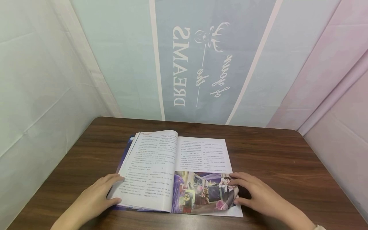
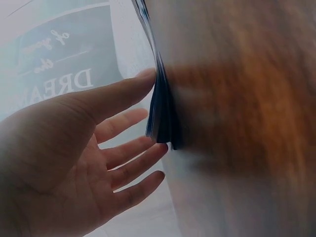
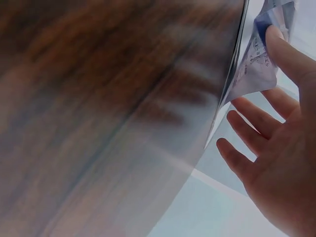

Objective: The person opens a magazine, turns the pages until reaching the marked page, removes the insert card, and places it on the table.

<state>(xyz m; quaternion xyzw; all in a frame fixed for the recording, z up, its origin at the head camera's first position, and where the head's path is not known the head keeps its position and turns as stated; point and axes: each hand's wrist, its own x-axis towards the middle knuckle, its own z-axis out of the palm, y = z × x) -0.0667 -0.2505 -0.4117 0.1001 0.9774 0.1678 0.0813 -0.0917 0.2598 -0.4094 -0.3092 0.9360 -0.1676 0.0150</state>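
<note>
A magazine [image 1: 149,163] lies spread on the dark wood table, its thicker stack of pages on the left. Over the lower part of its right page [image 1: 204,155] lies a colourful illustrated sheet [image 1: 201,193], its right edge bent up. At the left edge my left hand [image 1: 97,195] rests with thumb and fingertips over the page margin. In the left wrist view that hand's thumb touches the stacked edge [image 2: 160,116] and its fingers are spread. My right hand [image 1: 256,195] touches the sheet's right edge; its thumb [image 3: 286,54] lies against the curled paper, other fingers extended.
The wood table [image 1: 270,153] has rounded back corners. Behind it hangs a pale blue-green cloth [image 1: 132,64] with mirrored white lettering and a deer-head drawing. White cloth [image 1: 37,80] stands along the left, and pinkish cloth [image 1: 339,134] along the right.
</note>
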